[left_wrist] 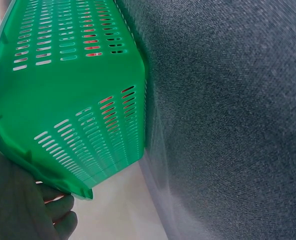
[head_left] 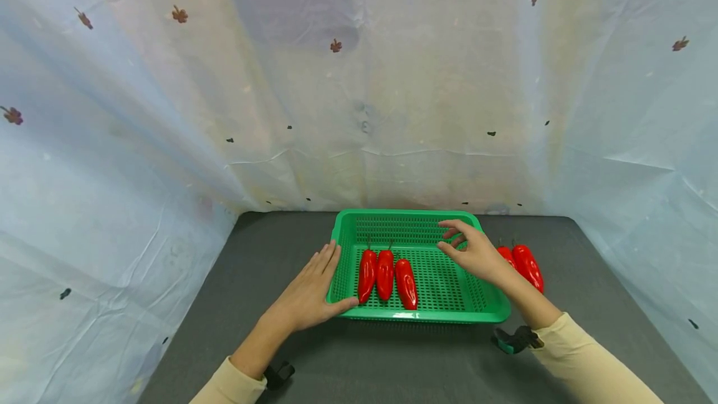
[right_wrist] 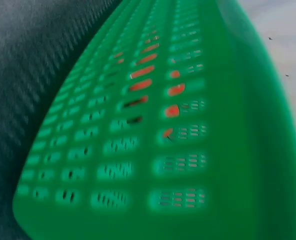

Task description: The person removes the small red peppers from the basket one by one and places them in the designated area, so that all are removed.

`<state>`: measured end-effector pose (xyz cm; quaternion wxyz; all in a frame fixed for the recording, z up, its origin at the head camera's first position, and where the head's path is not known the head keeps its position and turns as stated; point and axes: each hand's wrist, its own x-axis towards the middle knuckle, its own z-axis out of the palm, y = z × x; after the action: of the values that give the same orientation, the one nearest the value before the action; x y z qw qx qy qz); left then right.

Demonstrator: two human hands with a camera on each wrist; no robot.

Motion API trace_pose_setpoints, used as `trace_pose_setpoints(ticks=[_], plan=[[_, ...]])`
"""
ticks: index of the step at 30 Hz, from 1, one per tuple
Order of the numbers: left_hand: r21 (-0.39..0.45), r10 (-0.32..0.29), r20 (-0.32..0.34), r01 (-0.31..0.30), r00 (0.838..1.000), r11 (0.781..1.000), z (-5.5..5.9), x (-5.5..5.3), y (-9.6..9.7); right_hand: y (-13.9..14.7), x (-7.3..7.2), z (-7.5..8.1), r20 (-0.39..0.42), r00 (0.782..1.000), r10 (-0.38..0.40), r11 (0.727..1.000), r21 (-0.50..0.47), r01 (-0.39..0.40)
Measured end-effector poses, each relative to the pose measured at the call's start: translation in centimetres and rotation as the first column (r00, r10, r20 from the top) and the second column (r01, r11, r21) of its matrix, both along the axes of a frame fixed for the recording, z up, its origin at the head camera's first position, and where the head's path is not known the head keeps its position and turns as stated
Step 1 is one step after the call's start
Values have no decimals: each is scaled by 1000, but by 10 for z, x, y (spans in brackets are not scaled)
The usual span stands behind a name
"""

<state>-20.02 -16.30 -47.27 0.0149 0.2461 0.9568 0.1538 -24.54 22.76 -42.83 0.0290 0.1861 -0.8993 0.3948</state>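
Observation:
A green plastic basket (head_left: 415, 316) with slotted walls stands on the dark table. My left hand (head_left: 311, 288) rests on its left rim with the fingers straight; in the left wrist view the fingertips lie against the rim's corner. Three glossy red chili peppers lie side by side in the basket's left half: a left one (head_left: 367, 275), a middle one (head_left: 385, 274) and a right one (head_left: 406, 284). Over the basket's right side hovers my right hand (head_left: 473, 253), fingers loosely bent, holding nothing. The right wrist view shows only the basket's slotted wall (right_wrist: 228, 150), with red behind the slots.
Two more red peppers lie on the table right of the basket: one (head_left: 528, 267) in plain sight, another (head_left: 507, 255) partly behind my right hand and wrist. A pale curtain (head_left: 392, 92) with leaf prints hangs behind and beside the dark grey tabletop (head_left: 269, 242).

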Motion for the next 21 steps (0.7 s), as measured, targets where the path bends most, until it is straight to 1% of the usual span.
trace_pose_setpoints(ticks=[7, 13, 21], plan=[[2, 2, 3, -2, 1000, 1000, 0, 0, 0, -15, 0, -7, 7, 1000, 13, 1000, 2, -13], [1, -4, -9, 4, 1000, 1000, 0, -1, 0, -27, 0, -13, 21, 1000, 22, 1000, 7, -22], [5, 1, -10, -1, 1000, 1000, -2, -1, 1, -39, -1, -21, 61, 998, 33, 999, 16, -34]])
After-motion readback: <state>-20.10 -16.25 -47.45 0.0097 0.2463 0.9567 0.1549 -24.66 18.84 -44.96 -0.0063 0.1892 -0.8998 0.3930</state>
